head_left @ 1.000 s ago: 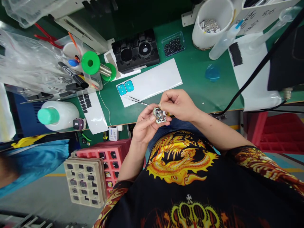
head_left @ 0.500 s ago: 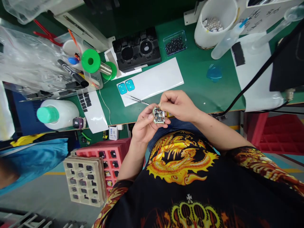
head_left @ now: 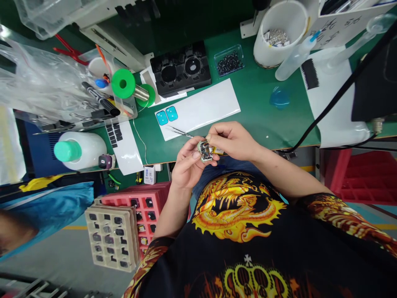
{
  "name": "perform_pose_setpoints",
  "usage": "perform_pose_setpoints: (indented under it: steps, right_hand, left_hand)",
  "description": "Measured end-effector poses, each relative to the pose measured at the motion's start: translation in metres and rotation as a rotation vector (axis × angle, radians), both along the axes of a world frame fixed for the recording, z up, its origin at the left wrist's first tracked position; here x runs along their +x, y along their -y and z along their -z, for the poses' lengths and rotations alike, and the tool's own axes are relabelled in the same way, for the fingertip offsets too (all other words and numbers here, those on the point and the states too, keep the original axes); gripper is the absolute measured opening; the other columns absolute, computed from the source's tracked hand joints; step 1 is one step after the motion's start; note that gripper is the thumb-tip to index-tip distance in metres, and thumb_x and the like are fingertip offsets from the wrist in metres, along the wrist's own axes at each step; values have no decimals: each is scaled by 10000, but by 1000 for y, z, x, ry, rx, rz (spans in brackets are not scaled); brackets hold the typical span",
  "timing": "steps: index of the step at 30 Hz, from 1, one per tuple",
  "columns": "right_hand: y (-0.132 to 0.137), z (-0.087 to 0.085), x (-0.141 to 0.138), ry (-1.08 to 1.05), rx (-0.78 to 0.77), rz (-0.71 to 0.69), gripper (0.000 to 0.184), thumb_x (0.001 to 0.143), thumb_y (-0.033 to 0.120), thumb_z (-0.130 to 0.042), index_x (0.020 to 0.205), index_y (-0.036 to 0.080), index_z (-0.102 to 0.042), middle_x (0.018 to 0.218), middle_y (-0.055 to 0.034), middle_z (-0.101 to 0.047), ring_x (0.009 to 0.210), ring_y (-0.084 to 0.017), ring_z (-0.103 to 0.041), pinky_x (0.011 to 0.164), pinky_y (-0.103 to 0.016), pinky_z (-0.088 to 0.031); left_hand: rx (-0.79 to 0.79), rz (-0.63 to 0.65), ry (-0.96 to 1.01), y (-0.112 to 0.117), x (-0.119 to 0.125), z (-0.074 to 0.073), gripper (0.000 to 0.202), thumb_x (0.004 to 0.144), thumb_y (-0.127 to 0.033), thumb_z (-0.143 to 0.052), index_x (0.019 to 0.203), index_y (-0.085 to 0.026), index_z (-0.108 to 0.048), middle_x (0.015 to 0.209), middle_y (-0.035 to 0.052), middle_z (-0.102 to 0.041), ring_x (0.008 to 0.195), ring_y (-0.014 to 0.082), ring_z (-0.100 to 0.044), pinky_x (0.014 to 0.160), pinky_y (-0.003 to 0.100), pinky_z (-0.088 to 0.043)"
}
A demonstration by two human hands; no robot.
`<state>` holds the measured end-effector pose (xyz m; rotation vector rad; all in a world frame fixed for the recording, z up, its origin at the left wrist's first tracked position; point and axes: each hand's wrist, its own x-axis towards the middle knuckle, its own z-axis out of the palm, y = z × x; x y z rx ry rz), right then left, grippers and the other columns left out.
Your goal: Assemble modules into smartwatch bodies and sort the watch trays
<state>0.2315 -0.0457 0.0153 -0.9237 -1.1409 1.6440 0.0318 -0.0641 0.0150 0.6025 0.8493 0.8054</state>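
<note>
My left hand (head_left: 187, 167) is closed around the rim of a small square device with an exposed circuit board (head_left: 206, 151), possibly a smartwatch case. Its open face points up toward me. My right hand (head_left: 231, 140) is pinched at the board's upper right edge; what sits between those fingertips is hidden. A yellow flat piece (head_left: 219, 151), perhaps a battery, shows beneath the right fingers beside the device. Tweezers (head_left: 182, 133) extend from behind my left fingers over the white sheet (head_left: 204, 103); whether they are held or lying down I cannot tell.
Two blue square stickers (head_left: 166, 115) lie on the sheet. Behind are a black fixture (head_left: 181, 68), a box of black screws (head_left: 229, 62) and a white tub (head_left: 260, 45). Solder spool (head_left: 123, 83) and white bottle (head_left: 89, 149) stand left. A person's blue sleeve (head_left: 71, 198) shows at left.
The device has tilted slightly in my left hand, and more of the yellow piece shows beside it. The whole view has shifted a little; both hands keep their grip.
</note>
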Motion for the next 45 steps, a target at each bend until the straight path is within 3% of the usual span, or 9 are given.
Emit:
perform_pose_setpoints:
  steps: [3,8,13,18,27,37,45]
  right_hand:
    - [-2,0,1,-4,33,-33,369,1035,408,-758,767,200,-610,619,45,-645,523,-84,-539,511,-214,-403]
    - [-3,1,4,35,139,-5,401,1092,424,-669,763,195,-644,675,32,-635,594,-91,-552,554,-218,-431]
    - [0,3,2,3,171,2,242,990,314,-769,809,199,-656,774,27,-677,646,-104,-649,615,-239,-516]
    - [2,3,-2,-20,105,11,76,925,220,-794,910,197,-723,776,31,-717,650,-118,-701,618,-248,-552]
    - [4,5,-3,69,143,87,53,903,198,-770,925,187,-816,914,1,-727,640,-108,-687,589,-261,-530]
    - [5,1,-3,295,335,138,76,881,136,-723,893,191,-775,775,37,-660,682,-106,-562,649,-256,-430]
    - [6,5,-5,360,397,132,45,906,183,-726,862,187,-731,808,25,-670,719,-115,-577,687,-264,-434]
  left_hand:
    - [18,-9,-26,0,-3,0,503,851,-433,-944,1256,-218,-738,1013,71,-787,970,288,-843,755,357,-731]
    - [49,-18,7,0,-4,-2,461,861,-390,-948,1236,-211,-746,1082,77,-800,910,249,-846,707,297,-715]
    - [110,-36,3,0,-4,-2,449,870,-395,-957,1228,-216,-755,961,34,-772,834,225,-837,768,347,-750]
    - [185,-59,-31,-1,-6,1,440,883,-400,-960,1237,-229,-762,1018,45,-783,825,206,-825,786,358,-758]
    - [410,-125,-116,1,-3,12,410,880,-297,-972,1238,-248,-780,1086,36,-770,903,161,-781,859,329,-740]
    - [438,-143,-113,2,-3,14,396,879,-270,-976,1239,-254,-812,1112,41,-769,965,136,-752,837,228,-675]
    - [296,-162,-124,2,-5,13,419,859,-344,-975,1234,-254,-810,1057,39,-744,880,142,-718,772,246,-668]
